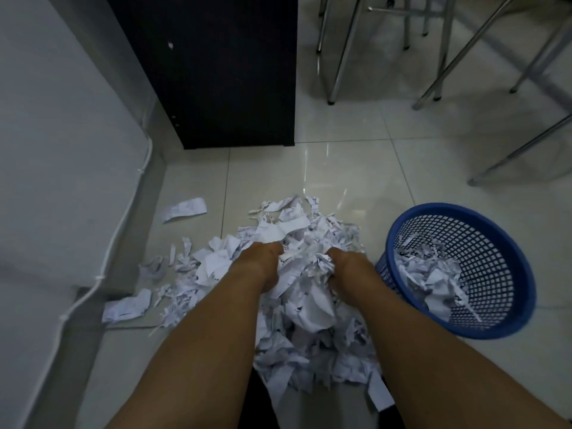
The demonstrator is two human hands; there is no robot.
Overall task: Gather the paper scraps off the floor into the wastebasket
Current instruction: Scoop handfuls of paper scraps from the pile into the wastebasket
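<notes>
- While the paper scraps (312, 308) lie heaped on the floor (340, 168), the left hand (258, 261) and right hand (348, 269) sit a little apart, fingers curled into the heap and clutching paper.
- Blue wastebasket (458, 207) stands just right of the heap, with some scraps already inside.
- Stray slips (185, 209) lie nearer the left wall.

Bare forearms forward and down, left hand (263, 258) and right hand (345, 266) side by side, both curled in paper scraps (309, 301)
</notes>
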